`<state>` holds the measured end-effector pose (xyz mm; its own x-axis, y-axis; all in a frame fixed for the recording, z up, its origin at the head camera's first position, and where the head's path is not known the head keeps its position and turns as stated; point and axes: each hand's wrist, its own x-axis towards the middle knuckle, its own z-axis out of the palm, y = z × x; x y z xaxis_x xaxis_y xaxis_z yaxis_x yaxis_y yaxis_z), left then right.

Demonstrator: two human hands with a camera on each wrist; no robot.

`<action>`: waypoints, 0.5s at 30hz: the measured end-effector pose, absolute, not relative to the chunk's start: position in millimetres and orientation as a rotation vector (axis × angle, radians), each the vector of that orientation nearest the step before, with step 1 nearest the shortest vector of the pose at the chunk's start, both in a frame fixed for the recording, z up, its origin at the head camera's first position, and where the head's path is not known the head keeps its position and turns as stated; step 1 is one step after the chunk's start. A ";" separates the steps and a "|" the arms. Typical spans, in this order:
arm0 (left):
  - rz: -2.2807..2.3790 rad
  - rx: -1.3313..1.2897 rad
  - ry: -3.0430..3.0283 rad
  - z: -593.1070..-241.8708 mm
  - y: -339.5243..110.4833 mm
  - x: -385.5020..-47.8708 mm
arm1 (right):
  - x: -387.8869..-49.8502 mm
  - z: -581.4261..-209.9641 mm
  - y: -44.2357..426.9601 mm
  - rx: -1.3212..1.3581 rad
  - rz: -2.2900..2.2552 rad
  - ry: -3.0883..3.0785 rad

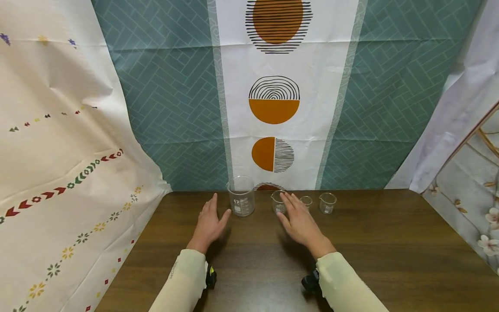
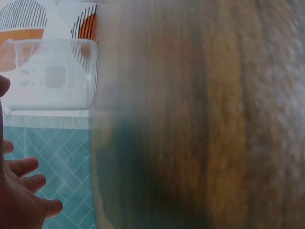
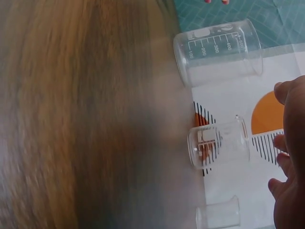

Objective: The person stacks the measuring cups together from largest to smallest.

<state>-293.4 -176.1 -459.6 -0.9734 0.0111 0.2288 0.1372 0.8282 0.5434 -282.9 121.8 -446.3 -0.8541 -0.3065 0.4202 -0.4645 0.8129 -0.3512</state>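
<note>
My left hand [image 1: 209, 224] is held over the table, fingers extended and thumb apart, just left of the large beaker [image 1: 242, 203]. Its fingers also show at the lower left of the left wrist view, beside the large beaker [image 2: 52, 76]. My right hand [image 1: 303, 224] hovers with spread fingers, partly covering a medium beaker [image 1: 277, 203] and a small one [image 1: 306, 201] in the head view. Another small beaker [image 1: 328, 203] stands to their right. In the right wrist view the large beaker [image 3: 219, 52] and medium beaker [image 3: 219, 143] stand apart. Neither hand holds anything.
The brown wooden table [image 1: 257, 268] ends at a teal and white patterned cloth [image 1: 167, 86] hanging behind the beakers. A cream embroidered cloth [image 1: 58, 173] borders the left side, and a floral cloth [image 1: 464, 195] the right. Dark wrist devices sit at both sleeves.
</note>
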 end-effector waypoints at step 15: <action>-1.039 -0.147 -2.767 -458.7 -173.2 -297.5 | -287.1 -450.4 106.8 0.578 0.699 -2.662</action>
